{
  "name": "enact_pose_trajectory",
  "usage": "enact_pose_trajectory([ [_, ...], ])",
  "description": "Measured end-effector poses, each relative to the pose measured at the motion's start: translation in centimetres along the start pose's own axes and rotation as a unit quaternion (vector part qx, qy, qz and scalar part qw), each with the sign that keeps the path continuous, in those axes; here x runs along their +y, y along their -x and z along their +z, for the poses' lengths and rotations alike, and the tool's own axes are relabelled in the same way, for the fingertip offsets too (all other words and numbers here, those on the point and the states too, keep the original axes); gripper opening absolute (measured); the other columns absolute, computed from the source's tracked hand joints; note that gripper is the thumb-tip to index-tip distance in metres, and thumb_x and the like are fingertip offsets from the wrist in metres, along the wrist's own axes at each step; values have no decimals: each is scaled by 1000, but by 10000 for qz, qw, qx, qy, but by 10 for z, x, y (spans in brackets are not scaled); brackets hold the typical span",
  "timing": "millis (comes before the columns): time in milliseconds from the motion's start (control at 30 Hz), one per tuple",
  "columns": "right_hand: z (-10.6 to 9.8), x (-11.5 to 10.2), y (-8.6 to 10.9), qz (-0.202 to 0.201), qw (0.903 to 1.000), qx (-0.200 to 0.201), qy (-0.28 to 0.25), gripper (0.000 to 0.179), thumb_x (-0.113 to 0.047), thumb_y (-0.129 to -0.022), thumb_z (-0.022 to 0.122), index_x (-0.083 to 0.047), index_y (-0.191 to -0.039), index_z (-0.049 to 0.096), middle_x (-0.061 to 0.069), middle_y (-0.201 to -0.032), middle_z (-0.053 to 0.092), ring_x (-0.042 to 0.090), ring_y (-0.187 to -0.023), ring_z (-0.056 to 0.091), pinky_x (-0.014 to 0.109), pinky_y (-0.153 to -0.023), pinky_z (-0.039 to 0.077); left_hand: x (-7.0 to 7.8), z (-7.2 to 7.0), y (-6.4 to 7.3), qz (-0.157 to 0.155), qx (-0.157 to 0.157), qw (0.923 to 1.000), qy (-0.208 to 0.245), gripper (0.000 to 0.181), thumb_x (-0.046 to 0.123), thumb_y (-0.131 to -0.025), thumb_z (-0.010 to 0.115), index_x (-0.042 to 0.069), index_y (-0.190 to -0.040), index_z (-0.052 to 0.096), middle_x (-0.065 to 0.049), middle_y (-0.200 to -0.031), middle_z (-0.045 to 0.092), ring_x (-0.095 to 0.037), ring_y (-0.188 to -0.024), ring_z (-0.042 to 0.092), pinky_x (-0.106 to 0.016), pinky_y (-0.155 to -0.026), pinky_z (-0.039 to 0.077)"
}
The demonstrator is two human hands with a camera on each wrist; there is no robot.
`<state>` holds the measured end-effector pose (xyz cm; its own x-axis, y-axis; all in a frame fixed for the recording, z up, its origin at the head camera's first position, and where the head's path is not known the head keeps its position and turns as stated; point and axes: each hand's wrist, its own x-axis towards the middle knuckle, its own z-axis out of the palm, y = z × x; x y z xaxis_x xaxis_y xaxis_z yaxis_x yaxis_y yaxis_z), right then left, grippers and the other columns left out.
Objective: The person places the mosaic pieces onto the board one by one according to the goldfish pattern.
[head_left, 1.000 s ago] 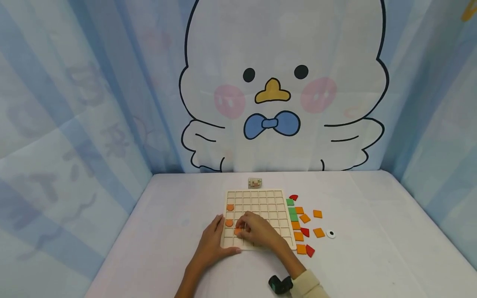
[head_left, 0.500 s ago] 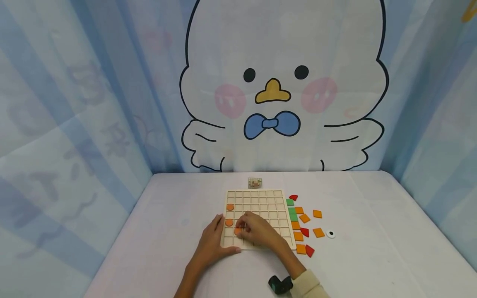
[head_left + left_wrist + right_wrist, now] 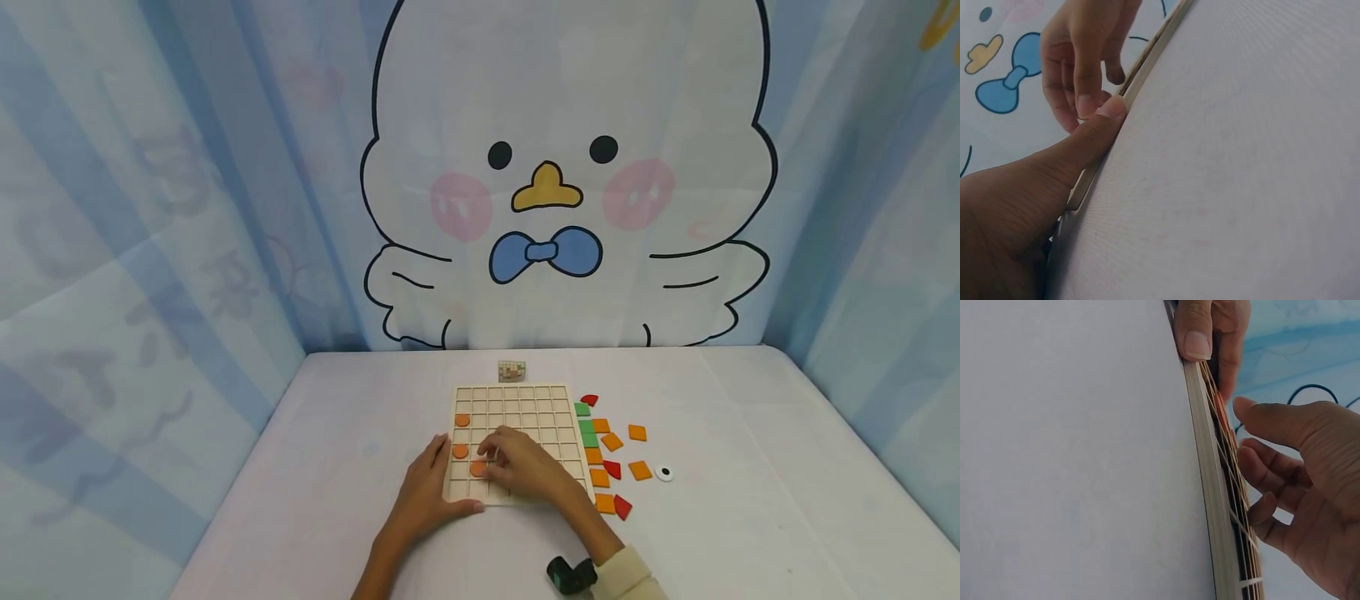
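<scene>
A pale wooden grid board (image 3: 525, 414) lies flat on the table. Three round orange pieces sit in its cells: an upper disc (image 3: 462, 420) and a middle disc (image 3: 460, 451) in the left column, and a lower disc (image 3: 477, 469) one column in. My left hand (image 3: 429, 483) holds the board's front left corner, fingers along the left side and thumb (image 3: 1110, 107) on the front edge. Over the board, my right hand (image 3: 525, 463) hovers beside the lower disc. In the right wrist view its thumb (image 3: 1266, 419) and fingers stand apart with nothing between them.
Right of the board lie green squares (image 3: 587, 427), orange squares (image 3: 640, 471), several red pieces (image 3: 622, 507) and a white disc with a black dot (image 3: 664, 473). A small patterned card (image 3: 512, 371) is behind the board. A black device (image 3: 570, 575) sits by the right sleeve.
My right fingertips have eased slightly off the lower orange disc, so more of it shows. The left hand stays in place on the board. The head view has shifted a little.
</scene>
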<state>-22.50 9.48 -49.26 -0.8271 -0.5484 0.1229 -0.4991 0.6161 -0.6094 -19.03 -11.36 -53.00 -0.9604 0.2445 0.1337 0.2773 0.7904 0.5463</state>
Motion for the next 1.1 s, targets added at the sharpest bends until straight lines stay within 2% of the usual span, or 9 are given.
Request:
enact_pose_trajectory([
  [200,-16,7,9,40,9993,378,39,19,-19,-91,69,-11,-108,69,-3,-97,61,8,-82,53,19,-70,49,1,1,1,-96,-13,9999,48,122,73,-65,74,-2,-151,29,-20,-158,27,-39,-143,33,-53,-113,34],
  [367,-31,21,17,49,9968,783,146,17,-15,-88,72,-9,-103,69,-1,-95,62,10,-81,55,19,-69,50,3,1,2,-131,-6,9999,114,123,72,-66,75,-2,-151,29,-21,-158,27,-40,-143,32,-54,-114,33],
  [533,-46,36,26,201,9951,968,96,17,-13,-88,72,-7,-103,68,2,-97,63,9,-79,55,20,-67,50,4,-1,2,-184,7,9997,189,122,70,-66,76,-3,-151,28,-20,-158,27,-39,-144,30,-54,-113,33],
  [700,-59,52,34,545,9918,1153,86,18,-12,-88,72,-6,-104,68,3,-98,64,9,-79,54,20,-68,50,5,-1,2,-245,-42,9994,241,123,70,-66,76,-3,-152,26,-19,-159,26,-39,-145,29,-54,-114,32],
  [900,-75,75,37,889,9828,1552,454,17,-10,-88,72,-3,-103,69,7,-96,64,12,-79,57,24,-69,51,4,-1,2,-235,-64,9994,246,124,71,-66,75,-3,-152,26,-20,-159,25,-39,-145,29,-54,-114,32],
  [1100,-88,92,35,1635,9708,1691,481,19,-10,-91,67,-1,-108,68,13,-100,62,19,-81,56,28,-69,52,3,0,2,-198,-38,9995,238,124,72,-66,75,-2,-152,26,-19,-159,25,-39,-145,29,-54,-114,32],
])
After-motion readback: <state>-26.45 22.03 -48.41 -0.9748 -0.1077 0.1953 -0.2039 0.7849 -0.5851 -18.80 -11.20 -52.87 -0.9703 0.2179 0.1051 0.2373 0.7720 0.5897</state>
